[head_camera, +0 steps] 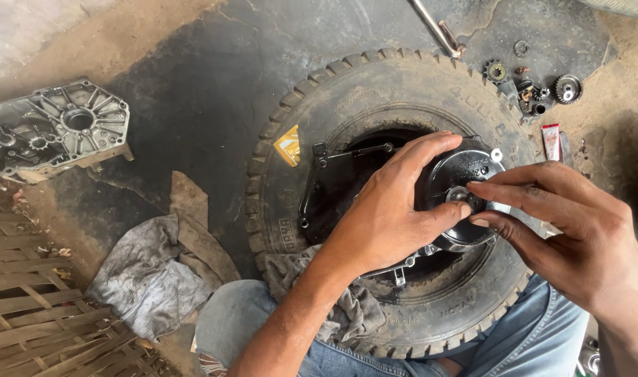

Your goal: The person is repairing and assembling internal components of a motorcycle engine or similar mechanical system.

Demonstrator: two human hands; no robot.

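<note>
Head view, what do the two hands do?

— Left hand (389, 209) grips the round black metal part (458, 178), fingers over its top edge and thumb under. Right hand (577, 230) pinches with fingertips the small piece at the centre of the same part. Neither hand is free.

And where is this part?

— It sits over the hole of the tyre (319, 105), which lies flat on the dirty ground. A black cover plate (333, 188) is inside the hole too.

What else is around the tyre?

— To its left, far, an aluminium engine cover (53, 129). Lower left, a grey rag (148, 279). Upper right, small gears (542, 87) and a red tube (551, 142). A yellow sticker (288, 145) is on the tyre.
</note>
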